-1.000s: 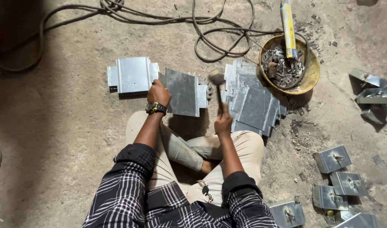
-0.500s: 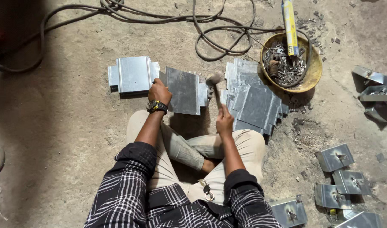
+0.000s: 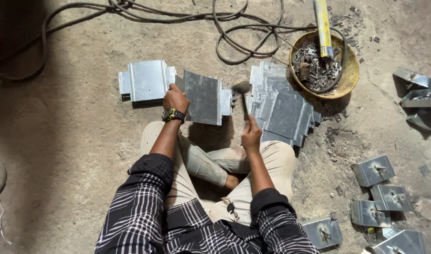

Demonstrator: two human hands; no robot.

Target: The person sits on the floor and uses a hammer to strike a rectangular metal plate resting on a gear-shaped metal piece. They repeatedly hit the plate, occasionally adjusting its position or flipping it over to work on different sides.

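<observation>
Hammering step: a grey sheet-metal plate [image 3: 203,97] is pinned by the left hand [image 3: 176,99], fingers curled over its edge, while a hammer [image 3: 243,94] is gripped tight in the right hand's [image 3: 251,136] closed fist, so 1 clean square blow is probably called for.

My right hand [image 3: 251,136] now has the hammer [image 3: 242,89] swung lower and leftward, its head right at the edge of the metal sheet [image 3: 202,97], closer than a second ago.

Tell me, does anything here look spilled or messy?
Yes. Small metal bits lie scattered on the floor beside the yellow bowl of metal pieces, and the stack of sheets by the hammer sits fanned out unevenly.
</observation>
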